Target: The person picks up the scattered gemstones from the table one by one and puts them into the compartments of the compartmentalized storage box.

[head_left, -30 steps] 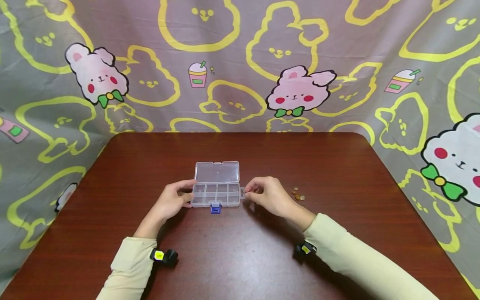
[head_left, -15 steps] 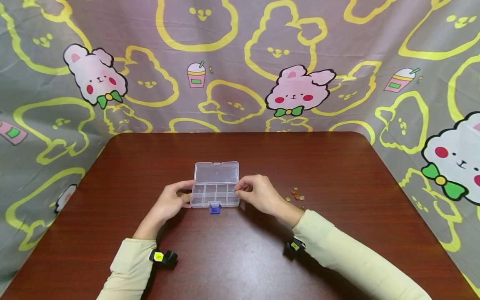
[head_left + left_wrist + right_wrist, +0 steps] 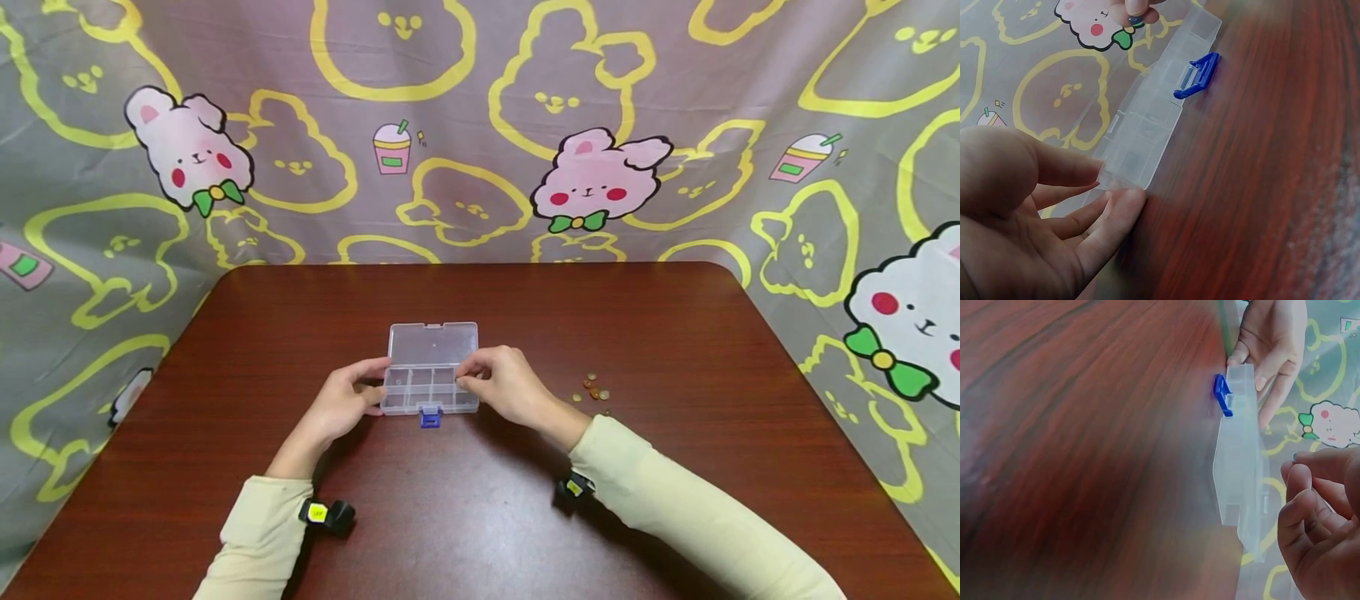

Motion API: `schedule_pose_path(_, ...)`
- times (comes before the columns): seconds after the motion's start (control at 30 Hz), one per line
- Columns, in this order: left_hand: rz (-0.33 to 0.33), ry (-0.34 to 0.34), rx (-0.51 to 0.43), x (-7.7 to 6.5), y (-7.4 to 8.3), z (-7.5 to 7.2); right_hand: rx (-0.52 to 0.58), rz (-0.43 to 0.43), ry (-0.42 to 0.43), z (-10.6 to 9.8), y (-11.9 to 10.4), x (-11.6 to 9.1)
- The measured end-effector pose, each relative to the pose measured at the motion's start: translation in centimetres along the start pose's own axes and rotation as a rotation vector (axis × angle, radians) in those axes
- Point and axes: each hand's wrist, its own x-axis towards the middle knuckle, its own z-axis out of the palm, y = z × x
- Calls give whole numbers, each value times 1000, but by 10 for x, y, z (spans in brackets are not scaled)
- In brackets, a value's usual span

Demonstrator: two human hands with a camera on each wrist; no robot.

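Note:
A clear plastic compartment box (image 3: 420, 402) lies on the table with its lid (image 3: 433, 343) folded back and its blue latch (image 3: 431, 418) hanging at the front. My left hand (image 3: 347, 402) grips the box's left end; in the left wrist view the thumb and fingers (image 3: 1119, 209) meet at its corner. Over the right-hand compartments, my right hand (image 3: 504, 383) pinches a small dark round bead (image 3: 1135, 20) between thumb and fingertips. Only a bit of the bead shows in the right wrist view. The hand covers part of the right compartments.
Several small amber and yellowish beads (image 3: 594, 392) lie loose on the brown table (image 3: 480, 517), right of the box. A patterned cloth (image 3: 465, 125) hangs behind the table and along both sides.
My right hand has moved left with the bead, from beside the box's right end to over its compartments. My left hand stays at the left end.

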Motion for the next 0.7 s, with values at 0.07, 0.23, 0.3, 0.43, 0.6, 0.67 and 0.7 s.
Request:
schedule_pose_path(0.07,2,2,-3,0,0,0,1,6,-1,2,-2,2)
schedule_pose_path(0.23,0,0,-10,1,-2,0,10,17,-6,6,-4,5)
schedule_pose_path(0.3,0,1,-14,1,-2,0,9,18,-10,9,-5,6)
schedule_pose_path(0.43,0,6,-14,0,-2,-1,1,18,-11,13,-7,10)
schedule_pose_path(0.6,-4,3,-15,-1,-1,-2,-5,19,-12,20,-9,16)
schedule_pose_path(0.67,-4,1,-22,-1,-1,-2,-11,20,-13,22,-10,19)
schedule_pose_path(0.7,-3,1,-26,0,-1,-2,-15,20,-13,23,-11,21)
